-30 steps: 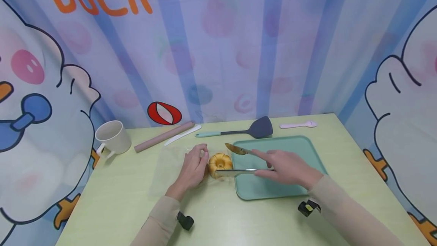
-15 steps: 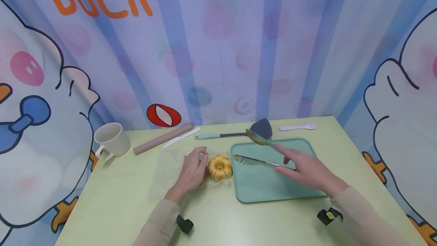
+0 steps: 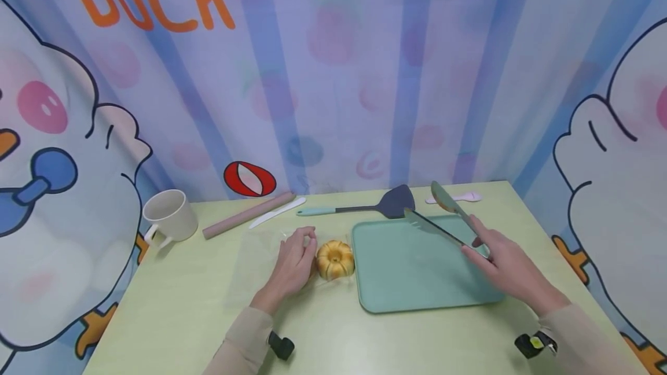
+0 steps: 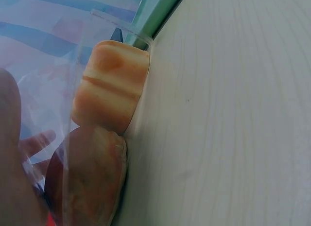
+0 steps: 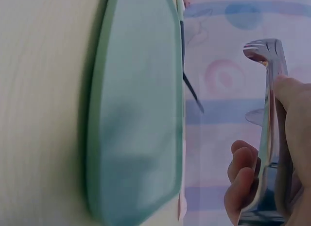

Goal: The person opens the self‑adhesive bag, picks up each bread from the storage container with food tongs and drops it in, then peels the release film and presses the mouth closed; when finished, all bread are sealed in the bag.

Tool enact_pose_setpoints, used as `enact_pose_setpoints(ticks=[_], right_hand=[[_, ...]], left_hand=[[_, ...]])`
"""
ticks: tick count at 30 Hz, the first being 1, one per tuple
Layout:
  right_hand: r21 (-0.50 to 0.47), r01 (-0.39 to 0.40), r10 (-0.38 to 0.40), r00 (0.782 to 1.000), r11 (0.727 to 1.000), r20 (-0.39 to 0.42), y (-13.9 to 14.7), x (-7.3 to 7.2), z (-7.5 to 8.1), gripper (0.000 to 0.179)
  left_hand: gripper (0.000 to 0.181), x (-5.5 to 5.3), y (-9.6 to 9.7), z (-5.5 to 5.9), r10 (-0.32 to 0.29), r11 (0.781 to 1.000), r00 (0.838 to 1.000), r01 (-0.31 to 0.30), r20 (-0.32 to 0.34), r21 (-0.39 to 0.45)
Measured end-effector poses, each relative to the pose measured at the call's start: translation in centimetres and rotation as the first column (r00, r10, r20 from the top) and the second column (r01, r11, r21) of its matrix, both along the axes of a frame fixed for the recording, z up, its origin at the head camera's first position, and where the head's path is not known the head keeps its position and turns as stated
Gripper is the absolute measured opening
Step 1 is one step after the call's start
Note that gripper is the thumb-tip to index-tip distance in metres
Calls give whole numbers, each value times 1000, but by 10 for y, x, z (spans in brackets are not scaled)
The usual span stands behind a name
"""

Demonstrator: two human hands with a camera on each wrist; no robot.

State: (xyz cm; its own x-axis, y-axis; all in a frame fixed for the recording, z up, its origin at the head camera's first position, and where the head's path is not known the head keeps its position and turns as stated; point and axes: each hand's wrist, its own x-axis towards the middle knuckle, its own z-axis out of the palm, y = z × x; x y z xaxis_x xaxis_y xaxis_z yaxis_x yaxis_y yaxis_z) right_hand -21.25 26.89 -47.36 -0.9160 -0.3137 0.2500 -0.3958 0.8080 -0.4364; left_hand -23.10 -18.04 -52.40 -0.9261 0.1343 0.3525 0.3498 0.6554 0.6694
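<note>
My left hand (image 3: 293, 262) holds a clear plastic bag (image 3: 252, 259) lying on the table. Just right of its fingers sits a golden, ridged, pumpkin-shaped bread roll (image 3: 336, 259) at the bag's right end. A second, browner bun (image 4: 92, 177) shows through the film in the left wrist view, touching the roll and mostly hidden by my hand from above. Over the right part of the green tray (image 3: 417, 271), my right hand (image 3: 513, 265) grips metal tongs (image 5: 273, 75). Their arms are spread, with nothing between the tips.
Along the back lie a mauve rolling pin (image 3: 247, 216), a white plastic knife (image 3: 278, 212), a dark spatula with a mint handle (image 3: 396, 201) and a pink spoon (image 3: 466, 197). A beige mug (image 3: 169, 216) stands at the back left.
My right hand has carried the tongs away from the roll, rightward over the tray, their tips now pointing up toward the back. The left hand, bag and roll have stayed in place.
</note>
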Motion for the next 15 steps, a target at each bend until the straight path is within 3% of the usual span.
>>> enact_pose_setpoints(ticks=[10,15], right_hand=[[51,154,-157,985,987,76,36,2,-22,77],[46,183,-185,982,982,47,53,2,-33,75]], left_hand=[[17,-1,0,-2,2,1000,1000,-2,-3,-7],[17,-1,0,-2,0,1000,1000,0,-4,-8]])
